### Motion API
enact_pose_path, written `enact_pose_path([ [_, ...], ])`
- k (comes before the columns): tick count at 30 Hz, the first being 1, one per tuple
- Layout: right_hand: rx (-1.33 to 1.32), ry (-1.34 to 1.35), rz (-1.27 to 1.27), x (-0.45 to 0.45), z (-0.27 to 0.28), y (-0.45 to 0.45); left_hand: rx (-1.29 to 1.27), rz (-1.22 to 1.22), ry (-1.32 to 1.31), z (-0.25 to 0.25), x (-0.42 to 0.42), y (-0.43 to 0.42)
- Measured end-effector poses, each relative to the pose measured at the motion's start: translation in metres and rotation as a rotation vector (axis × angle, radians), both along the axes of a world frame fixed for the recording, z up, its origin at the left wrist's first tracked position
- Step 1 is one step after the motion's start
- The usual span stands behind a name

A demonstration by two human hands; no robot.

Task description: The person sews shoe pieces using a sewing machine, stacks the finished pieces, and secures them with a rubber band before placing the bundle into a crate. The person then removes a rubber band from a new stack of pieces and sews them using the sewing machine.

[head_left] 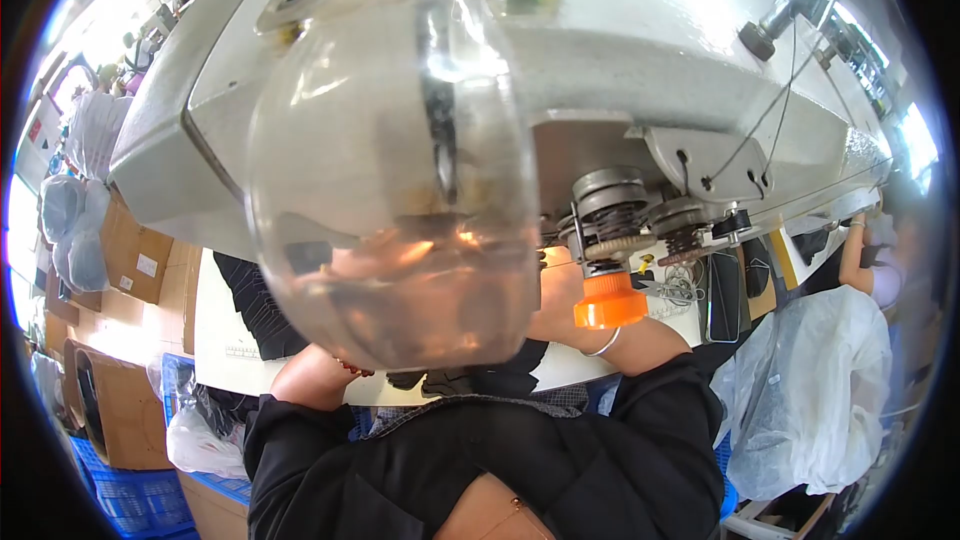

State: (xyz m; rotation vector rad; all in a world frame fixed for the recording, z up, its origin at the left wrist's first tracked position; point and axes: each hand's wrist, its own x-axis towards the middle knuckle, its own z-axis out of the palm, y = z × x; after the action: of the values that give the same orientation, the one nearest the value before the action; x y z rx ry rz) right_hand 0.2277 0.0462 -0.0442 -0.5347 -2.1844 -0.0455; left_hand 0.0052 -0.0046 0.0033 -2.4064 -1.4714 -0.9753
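Observation:
My left hand [362,268] reaches behind a clear plastic guard [390,140] on the sewing machine [600,60]; only blurred skin shows through it. A red bead bracelet [353,368] is on that wrist. My right hand [562,295] is partly covered by the guard and an orange knob [611,301]; a white bangle [605,342] circles its wrist. The fingers of both hands are hidden or smeared. Black ribbed fabric [250,305] lies left of my left forearm, and more black fabric [490,376] lies between my wrists. Whether either hand grips it cannot be seen.
Scissors [672,290] and a dark case [722,298] lie on the white table [225,335] at right. Thread runs to tension springs [610,215]. Cardboard boxes [125,410] and blue crates [135,495] stand left. Plastic-wrapped goods [815,390] and another person [880,260] are at right.

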Motion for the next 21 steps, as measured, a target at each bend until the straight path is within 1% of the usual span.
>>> enact_pose_path([
  [2,-0.022,0.026,0.017,-0.001,0.006,0.000,0.125,-0.026,-0.037,0.002,0.004,0.004],
  [4,-0.044,0.052,0.034,-0.004,0.008,0.001,0.124,-0.031,-0.014,0.002,0.002,0.003],
  [6,-0.142,0.141,0.087,-0.006,0.009,0.001,0.123,-0.036,0.009,0.001,0.003,0.003],
  [9,-0.150,0.132,0.107,-0.003,0.012,-0.001,0.137,-0.002,-0.031,0.000,0.004,0.005],
  [10,-0.147,0.132,0.107,-0.002,0.015,-0.001,0.214,0.006,0.035,-0.003,0.002,0.006],
  [11,-0.093,0.038,0.057,0.000,0.019,-0.002,0.290,0.014,0.101,-0.004,0.000,0.007],
  [12,-0.040,-0.055,0.005,0.004,0.025,-0.003,0.292,0.012,0.101,-0.002,-0.004,0.008],
  [13,-0.041,-0.056,0.000,0.012,0.040,-0.006,0.112,0.018,-0.051,0.001,-0.010,0.012],
  [14,-0.009,-0.128,-0.089,0.024,0.061,-0.011,-0.073,0.025,-0.206,0.003,-0.019,0.015],
  [15,0.025,-0.204,-0.175,0.035,0.078,-0.014,0.080,-0.019,-0.165,-0.013,-0.038,0.026],
  [17,-0.237,-0.187,-0.227,0.051,0.091,-0.016,0.086,-0.033,-0.258,-0.074,-0.076,0.062],
  [18,-0.227,-0.317,-0.234,0.061,0.088,-0.012,0.086,-0.039,-0.263,-0.091,-0.079,0.081],
  [20,-0.281,-0.345,-0.232,0.068,0.063,0.003,-0.284,-0.218,-0.182,-0.108,-0.078,0.112],
  [21,-0.333,-0.366,-0.224,0.071,0.045,0.012,-0.288,-0.220,-0.186,-0.108,-0.078,0.113],
])
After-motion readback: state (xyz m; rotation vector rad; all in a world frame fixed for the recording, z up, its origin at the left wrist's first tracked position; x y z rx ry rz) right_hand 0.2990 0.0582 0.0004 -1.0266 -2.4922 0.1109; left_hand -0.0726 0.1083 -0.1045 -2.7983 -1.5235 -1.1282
